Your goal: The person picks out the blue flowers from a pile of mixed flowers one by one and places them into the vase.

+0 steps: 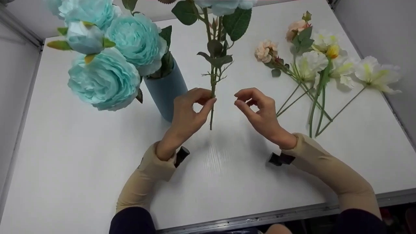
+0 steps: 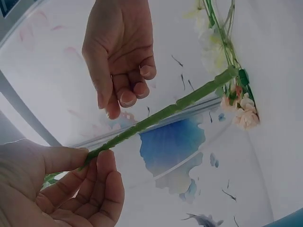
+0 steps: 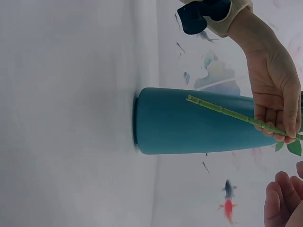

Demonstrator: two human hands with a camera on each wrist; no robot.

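Note:
Between thumb and fingers my left hand (image 1: 190, 113) pinches the green stem (image 1: 211, 122) of a pale blue artificial flower (image 1: 222, 7), held upright with its cut end pointing down. The bloom is partly cut off by the top of the head view. Beside the stem, a short gap away, my right hand (image 1: 261, 112) hovers with fingers loosely bent and nothing in them. Behind the left hand stands a blue vase (image 1: 165, 92) holding several turquoise artificial flowers (image 1: 104, 78). In the right wrist view, the stem (image 3: 222, 110) crosses in front of the vase (image 3: 199, 127).
On the white table (image 1: 81, 169), to the right, lie loose stems with white flowers (image 1: 372, 74) and peach flowers (image 1: 266, 51). Walls edge the table at both sides, and a metal rail (image 1: 260, 218) runs along its front.

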